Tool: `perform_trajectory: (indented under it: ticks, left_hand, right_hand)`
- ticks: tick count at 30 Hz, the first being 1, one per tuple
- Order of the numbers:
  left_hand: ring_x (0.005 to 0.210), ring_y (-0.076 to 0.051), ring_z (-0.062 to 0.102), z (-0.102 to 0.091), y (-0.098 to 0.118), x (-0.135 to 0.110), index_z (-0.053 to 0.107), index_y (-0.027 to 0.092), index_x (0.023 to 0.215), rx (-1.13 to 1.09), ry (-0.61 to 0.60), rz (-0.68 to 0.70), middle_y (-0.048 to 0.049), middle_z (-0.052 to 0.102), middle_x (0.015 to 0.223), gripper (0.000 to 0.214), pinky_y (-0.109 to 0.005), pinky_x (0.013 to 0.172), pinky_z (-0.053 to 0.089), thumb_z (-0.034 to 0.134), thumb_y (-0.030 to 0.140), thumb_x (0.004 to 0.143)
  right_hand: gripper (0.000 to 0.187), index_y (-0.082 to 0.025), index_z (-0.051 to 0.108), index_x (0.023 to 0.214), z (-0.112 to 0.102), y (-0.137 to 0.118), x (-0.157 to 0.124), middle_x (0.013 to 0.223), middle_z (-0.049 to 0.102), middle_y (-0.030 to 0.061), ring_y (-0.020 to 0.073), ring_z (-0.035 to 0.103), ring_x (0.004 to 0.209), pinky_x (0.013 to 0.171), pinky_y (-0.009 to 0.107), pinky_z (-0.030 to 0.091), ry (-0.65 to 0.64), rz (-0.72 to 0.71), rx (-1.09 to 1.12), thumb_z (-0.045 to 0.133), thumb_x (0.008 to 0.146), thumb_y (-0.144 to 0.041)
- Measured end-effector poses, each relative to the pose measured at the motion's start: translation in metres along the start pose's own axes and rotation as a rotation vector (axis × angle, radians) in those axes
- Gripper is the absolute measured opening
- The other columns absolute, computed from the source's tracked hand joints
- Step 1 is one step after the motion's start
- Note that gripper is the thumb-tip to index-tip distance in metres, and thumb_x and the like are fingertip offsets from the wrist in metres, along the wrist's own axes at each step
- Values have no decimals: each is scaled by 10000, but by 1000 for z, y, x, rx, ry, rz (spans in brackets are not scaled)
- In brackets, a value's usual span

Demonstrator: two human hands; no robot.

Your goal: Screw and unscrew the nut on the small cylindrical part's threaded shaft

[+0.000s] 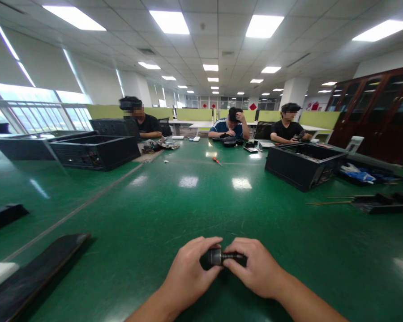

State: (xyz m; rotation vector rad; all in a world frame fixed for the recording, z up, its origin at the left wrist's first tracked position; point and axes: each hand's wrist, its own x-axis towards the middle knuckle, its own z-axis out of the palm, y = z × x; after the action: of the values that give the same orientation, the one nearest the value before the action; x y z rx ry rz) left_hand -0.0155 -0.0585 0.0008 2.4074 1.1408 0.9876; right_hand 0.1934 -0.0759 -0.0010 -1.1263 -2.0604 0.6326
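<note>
Both of my hands meet low in the middle of the view over the green table (195, 201). Between them is a small dark cylindrical part (221, 257) with a grey metal end. My left hand (188, 270) pinches its left end with thumb and fingers curled. My right hand (255, 268) is closed over its right end. Most of the part is hidden under my fingers.
An open black computer case (302, 165) stands at the right, another (94, 152) at the left. Black panels (36, 273) lie at the near left. An orange-handled screwdriver (216, 160) lies mid-table. Three people sit at the far side.
</note>
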Motion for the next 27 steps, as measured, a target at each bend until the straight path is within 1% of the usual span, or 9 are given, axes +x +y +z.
perform_trajectory:
  ticks: [6,11,19,27]
  left_hand:
    - [935,-213,706,-1,-1,-1,636,276,1169,12,10,18,-18,750,1020,495,-386,898,566,761,130,714]
    - [901,-207,709,-1,-1,0,639,279,1158,14,26,31,-15,752,990,477,-376,882,570,761,141,719]
    - [867,-196,708,-2,0,-1,647,274,1143,9,46,55,-14,751,965,463,-383,904,561,756,129,717]
    - [858,-192,701,-2,1,1,654,279,1132,5,38,51,-13,745,952,445,-346,842,570,748,133,723]
  right_hand:
    - [84,-228,720,925,-2,0,1,859,716,5,166,662,804,741,269,454,4,4,2,656,872,-213]
    - [94,-227,714,914,-1,2,0,848,710,2,167,657,787,725,268,450,19,11,-3,680,837,-185]
    - [92,-217,709,896,-3,-1,1,838,707,3,163,657,783,717,261,448,36,-5,-1,684,817,-176]
    - [82,-215,713,880,-4,-1,0,828,712,7,169,659,779,722,267,449,22,8,-19,678,817,-175]
